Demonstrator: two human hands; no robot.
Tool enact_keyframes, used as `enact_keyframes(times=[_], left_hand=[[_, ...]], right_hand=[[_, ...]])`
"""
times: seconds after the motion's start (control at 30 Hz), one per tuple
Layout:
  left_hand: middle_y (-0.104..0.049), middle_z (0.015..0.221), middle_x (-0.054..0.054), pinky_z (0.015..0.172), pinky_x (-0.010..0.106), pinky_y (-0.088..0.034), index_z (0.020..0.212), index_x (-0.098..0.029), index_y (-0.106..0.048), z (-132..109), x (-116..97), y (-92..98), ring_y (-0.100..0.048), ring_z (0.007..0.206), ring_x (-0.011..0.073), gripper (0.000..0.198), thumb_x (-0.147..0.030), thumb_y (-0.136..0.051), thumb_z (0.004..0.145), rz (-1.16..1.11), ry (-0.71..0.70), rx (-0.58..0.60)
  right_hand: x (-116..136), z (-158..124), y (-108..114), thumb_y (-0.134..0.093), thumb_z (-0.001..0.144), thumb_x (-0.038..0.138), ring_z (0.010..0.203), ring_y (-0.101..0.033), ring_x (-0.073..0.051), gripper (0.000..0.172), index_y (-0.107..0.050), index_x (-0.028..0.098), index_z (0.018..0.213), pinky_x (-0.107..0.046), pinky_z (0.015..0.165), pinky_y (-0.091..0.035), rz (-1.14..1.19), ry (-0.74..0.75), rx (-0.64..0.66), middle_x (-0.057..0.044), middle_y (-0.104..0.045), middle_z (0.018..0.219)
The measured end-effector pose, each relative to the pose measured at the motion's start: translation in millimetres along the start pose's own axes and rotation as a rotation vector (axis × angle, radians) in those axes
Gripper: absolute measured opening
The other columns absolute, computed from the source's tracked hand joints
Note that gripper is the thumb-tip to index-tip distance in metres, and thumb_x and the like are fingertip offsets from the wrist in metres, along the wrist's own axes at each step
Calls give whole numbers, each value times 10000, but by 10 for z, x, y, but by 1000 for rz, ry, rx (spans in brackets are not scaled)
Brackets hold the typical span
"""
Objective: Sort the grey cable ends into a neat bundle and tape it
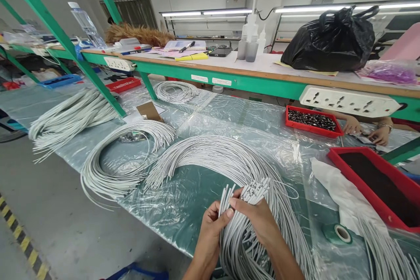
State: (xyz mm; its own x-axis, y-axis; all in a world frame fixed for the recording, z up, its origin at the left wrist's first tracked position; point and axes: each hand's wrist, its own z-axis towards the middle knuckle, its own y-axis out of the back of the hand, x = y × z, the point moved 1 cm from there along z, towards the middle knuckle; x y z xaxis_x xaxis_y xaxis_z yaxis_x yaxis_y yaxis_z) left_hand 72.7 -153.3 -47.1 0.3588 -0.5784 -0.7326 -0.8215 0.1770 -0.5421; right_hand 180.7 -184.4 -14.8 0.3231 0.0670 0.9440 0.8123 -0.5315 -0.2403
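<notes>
Left of two red plastic trays (361, 185), pinching slender white cables (241, 238) with fingers of left hand (213, 224). Likewise with right hand (258, 216).

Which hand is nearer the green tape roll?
Right. The right hand holds cables to the left of the green tape roll; the left hand, also gripping cables, is farther left.
</notes>
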Motion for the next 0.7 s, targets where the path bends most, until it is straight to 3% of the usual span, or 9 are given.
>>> enact_keyframes(times=[0.2,0.4,0.6,0.7], left_hand=[[-453,486,-51,498,216,-315,499,-179,-516,-5,-17,9,-388,473,92,299,-318,-771,568,16,-13,-8],[-358,445,-72,463,183,-236,478,-164,-465,17,25,60,-260,463,69,371,-373,-749,593,54,-42,-34],[-382,474,-71,497,198,-269,497,-161,-482,26,58,64,-311,469,70,358,-370,-768,556,37,2,-43],[-410,474,-70,502,197,-282,563,-155,-567,15,43,64,-334,470,70,288,-361,-768,563,25,19,-35]], right_hand=[[-38,21,4,-733,543,318,650,-570,-203,199,-612,182,623,-340,645,-418,-26,-11,-46,-5,-608,613],[-91,42,76,-667,626,271,586,-557,-174,139,-548,200,626,-327,663,-403,50,57,-30,19,-601,543],[-113,38,15,-715,600,358,506,-528,-160,229,-559,194,634,-307,565,-406,85,50,14,28,-556,478],[-124,37,2,-720,597,363,517,-533,-159,231,-569,191,625,-306,569,-412,72,53,9,26,-556,490]])
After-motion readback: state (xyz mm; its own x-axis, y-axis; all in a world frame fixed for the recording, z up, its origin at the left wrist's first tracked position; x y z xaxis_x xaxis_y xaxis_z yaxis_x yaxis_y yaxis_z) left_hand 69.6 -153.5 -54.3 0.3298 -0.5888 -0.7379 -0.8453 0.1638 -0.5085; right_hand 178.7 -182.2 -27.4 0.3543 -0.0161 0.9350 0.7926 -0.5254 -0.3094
